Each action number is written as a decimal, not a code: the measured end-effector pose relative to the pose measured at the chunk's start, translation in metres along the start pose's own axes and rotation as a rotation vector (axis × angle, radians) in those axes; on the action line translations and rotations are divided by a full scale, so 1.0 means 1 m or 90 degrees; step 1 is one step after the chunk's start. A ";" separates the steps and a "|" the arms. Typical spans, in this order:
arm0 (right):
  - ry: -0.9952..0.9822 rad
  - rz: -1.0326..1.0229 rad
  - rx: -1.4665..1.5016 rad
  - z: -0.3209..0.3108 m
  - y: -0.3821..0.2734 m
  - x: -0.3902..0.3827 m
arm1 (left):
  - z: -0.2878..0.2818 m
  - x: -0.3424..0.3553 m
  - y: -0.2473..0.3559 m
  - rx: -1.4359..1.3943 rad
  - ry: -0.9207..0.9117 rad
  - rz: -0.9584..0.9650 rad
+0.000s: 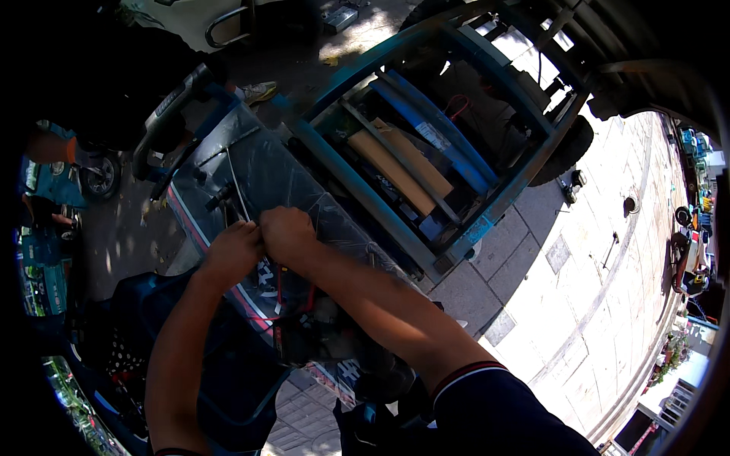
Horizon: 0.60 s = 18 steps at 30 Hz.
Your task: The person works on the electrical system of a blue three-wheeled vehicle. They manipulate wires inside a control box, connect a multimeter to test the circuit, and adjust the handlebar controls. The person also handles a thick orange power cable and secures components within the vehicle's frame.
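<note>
My left hand (233, 252) and my right hand (288, 232) meet side by side over a dark, glossy panel (270, 163), apparently under clear film, with a white and red striped edge. Both have their fingers curled and pinched together. Whatever they grip between them is too small or hidden to make out. A thin rod or cable (237, 182) runs up the panel just beyond my fingers, beside a small dark fitting (220, 197). Below my right hand, short red leads (310, 298) hang near dark, cluttered parts (323, 334) in shade.
To the right stands a blue metal vehicle frame (357, 194), holding a long blue case (437, 133) and brown strips (391, 173). A black tyre (566, 152) sits at its far side. A curved bar (171, 106) and a person's shoe (258, 92) are at upper left. Sunlit paving (585, 266) spreads right.
</note>
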State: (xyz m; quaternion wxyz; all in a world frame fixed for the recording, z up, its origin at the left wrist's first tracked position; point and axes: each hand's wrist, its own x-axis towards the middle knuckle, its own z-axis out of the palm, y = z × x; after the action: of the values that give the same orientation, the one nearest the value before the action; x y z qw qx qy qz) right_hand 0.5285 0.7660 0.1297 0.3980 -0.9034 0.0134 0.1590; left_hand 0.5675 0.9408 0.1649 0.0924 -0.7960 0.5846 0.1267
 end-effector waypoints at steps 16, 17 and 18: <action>-0.151 0.252 0.013 -0.089 0.070 -0.251 | -0.023 -0.130 0.159 -0.353 0.320 -0.292; -0.141 0.240 -0.008 -0.080 0.070 -0.254 | -0.030 -0.129 0.175 -0.415 0.326 -0.283; -0.132 0.227 -0.026 -0.072 0.066 -0.257 | -0.038 -0.128 0.191 -0.475 0.325 -0.273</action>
State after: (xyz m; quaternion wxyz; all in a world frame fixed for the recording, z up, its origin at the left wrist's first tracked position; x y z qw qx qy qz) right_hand 0.2941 0.6429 0.2049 0.3447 -0.8733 0.1290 0.3192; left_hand 0.3524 0.9882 0.2404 -0.3207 -0.8828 0.3264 0.1065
